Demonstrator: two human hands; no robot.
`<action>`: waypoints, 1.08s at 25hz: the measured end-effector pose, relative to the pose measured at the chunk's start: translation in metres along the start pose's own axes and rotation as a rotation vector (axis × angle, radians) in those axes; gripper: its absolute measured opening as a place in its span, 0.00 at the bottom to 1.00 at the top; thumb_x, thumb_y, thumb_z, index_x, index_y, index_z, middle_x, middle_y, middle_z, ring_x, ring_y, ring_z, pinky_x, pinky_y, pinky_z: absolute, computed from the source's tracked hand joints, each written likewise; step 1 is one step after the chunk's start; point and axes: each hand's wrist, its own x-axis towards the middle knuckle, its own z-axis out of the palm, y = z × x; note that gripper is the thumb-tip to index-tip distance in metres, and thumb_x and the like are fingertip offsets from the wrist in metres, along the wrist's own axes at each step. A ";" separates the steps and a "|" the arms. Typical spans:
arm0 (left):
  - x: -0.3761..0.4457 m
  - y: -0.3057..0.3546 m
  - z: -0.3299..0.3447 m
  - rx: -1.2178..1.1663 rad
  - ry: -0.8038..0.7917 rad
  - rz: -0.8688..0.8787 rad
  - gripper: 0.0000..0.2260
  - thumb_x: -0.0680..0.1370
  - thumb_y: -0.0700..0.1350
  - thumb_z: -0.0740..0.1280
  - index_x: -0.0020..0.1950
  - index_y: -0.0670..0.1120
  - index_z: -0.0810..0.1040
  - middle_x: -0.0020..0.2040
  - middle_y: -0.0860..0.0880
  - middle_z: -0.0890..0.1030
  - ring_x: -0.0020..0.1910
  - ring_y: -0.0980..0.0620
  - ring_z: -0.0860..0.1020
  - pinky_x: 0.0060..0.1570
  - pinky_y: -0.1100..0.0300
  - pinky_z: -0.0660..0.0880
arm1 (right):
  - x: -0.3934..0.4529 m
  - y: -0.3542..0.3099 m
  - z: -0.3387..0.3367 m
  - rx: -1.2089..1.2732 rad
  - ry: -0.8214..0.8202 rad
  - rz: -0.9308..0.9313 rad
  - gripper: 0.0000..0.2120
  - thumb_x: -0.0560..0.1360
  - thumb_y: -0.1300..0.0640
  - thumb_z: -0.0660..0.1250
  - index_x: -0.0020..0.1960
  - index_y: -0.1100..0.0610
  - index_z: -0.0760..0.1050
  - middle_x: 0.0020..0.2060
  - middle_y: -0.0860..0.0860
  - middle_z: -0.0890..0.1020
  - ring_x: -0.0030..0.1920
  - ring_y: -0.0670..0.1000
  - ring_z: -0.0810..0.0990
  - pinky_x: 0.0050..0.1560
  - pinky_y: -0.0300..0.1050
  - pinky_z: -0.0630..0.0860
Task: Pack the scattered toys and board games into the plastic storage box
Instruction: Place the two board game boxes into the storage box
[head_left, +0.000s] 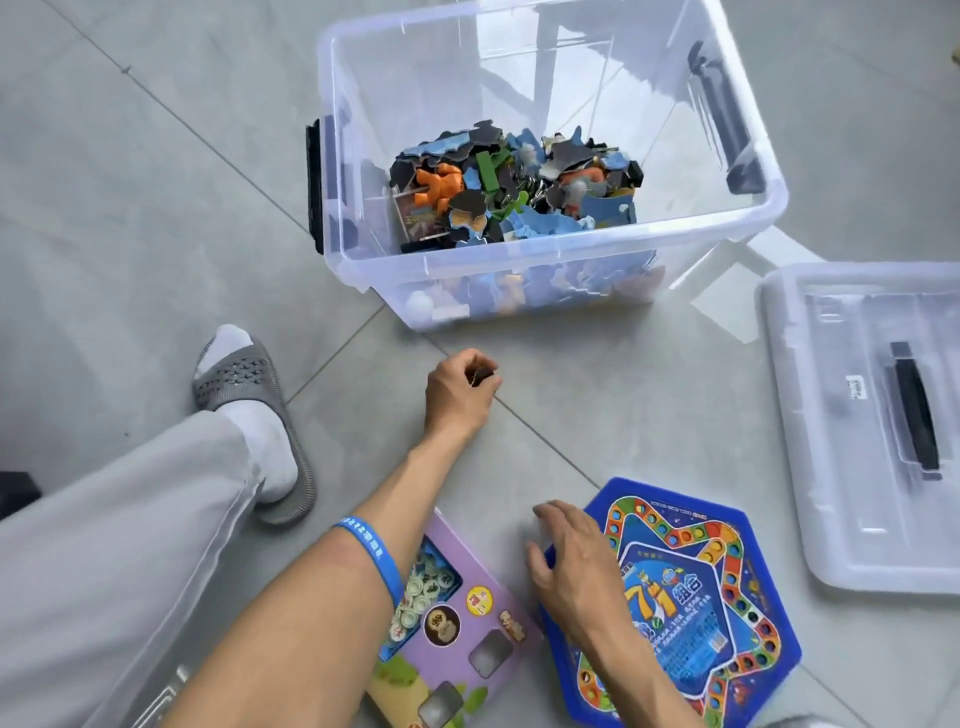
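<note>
Clear plastic storage box sits on the grey floor, bottom already heaped with puzzle pieces and small toys, so most of the loose stuff looks packed. Left hand is curled around a small dark piece just in front of the box. Right hand, fingers spread and relaxed, rests on the blue hexagonal board game. Beside it, the purple game box also waits. Off to the right lies the lid.
</note>
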 end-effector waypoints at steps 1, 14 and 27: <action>-0.013 0.020 -0.006 -0.124 0.055 0.072 0.03 0.71 0.40 0.73 0.42 0.47 0.81 0.38 0.50 0.83 0.36 0.56 0.79 0.42 0.64 0.74 | -0.007 -0.002 0.006 0.007 0.086 -0.016 0.20 0.72 0.52 0.61 0.61 0.55 0.77 0.59 0.50 0.79 0.58 0.53 0.77 0.60 0.47 0.74; -0.010 0.084 -0.108 0.675 0.124 0.538 0.17 0.78 0.54 0.61 0.64 0.50 0.74 0.59 0.47 0.78 0.61 0.43 0.72 0.71 0.46 0.55 | -0.119 -0.058 0.088 1.017 -0.163 1.092 0.19 0.64 0.48 0.79 0.43 0.61 0.79 0.35 0.53 0.80 0.34 0.52 0.77 0.33 0.42 0.71; -0.006 0.088 -0.111 0.859 -0.082 0.504 0.31 0.73 0.60 0.65 0.72 0.52 0.61 0.69 0.47 0.64 0.71 0.43 0.61 0.73 0.41 0.44 | -0.088 -0.089 0.114 0.816 0.091 1.103 0.14 0.75 0.50 0.70 0.44 0.57 0.68 0.47 0.56 0.78 0.44 0.56 0.77 0.43 0.47 0.72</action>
